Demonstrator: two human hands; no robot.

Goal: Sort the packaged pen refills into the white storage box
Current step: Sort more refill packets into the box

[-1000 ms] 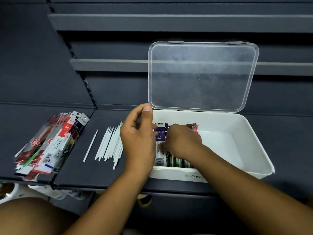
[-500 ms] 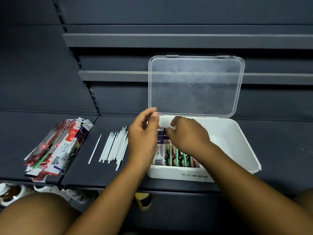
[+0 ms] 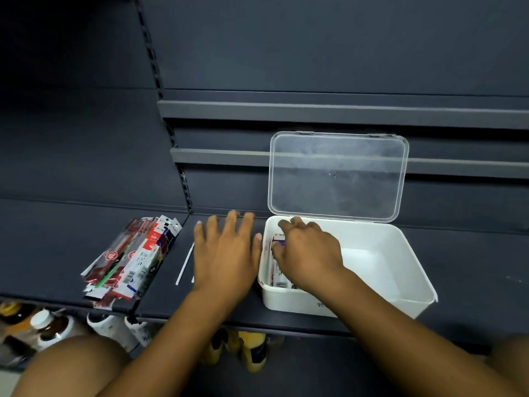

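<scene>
The white storage box (image 3: 400,282) sits on the dark shelf with its clear lid (image 3: 337,176) standing open behind it. Packaged pen refills (image 3: 276,263) lie along the box's left side. My right hand (image 3: 307,252) is inside the box over those packets, fingers bent and touching them. My left hand (image 3: 226,250) hovers flat with spread fingers just left of the box, over loose white refills it mostly hides. A pile of packaged refills (image 3: 134,259) lies further left on the shelf.
One loose white refill stick (image 3: 184,263) shows left of my left hand. The shelf edge (image 3: 257,322) runs in front. Bottles (image 3: 45,325) and yellow containers (image 3: 252,351) stand on the lower level. Grey shelf rails (image 3: 217,154) run behind.
My left hand has left the box, moved left and opened flat over the loose white refills. My right hand stays in the box on the packets. The camera view has tilted upward.
</scene>
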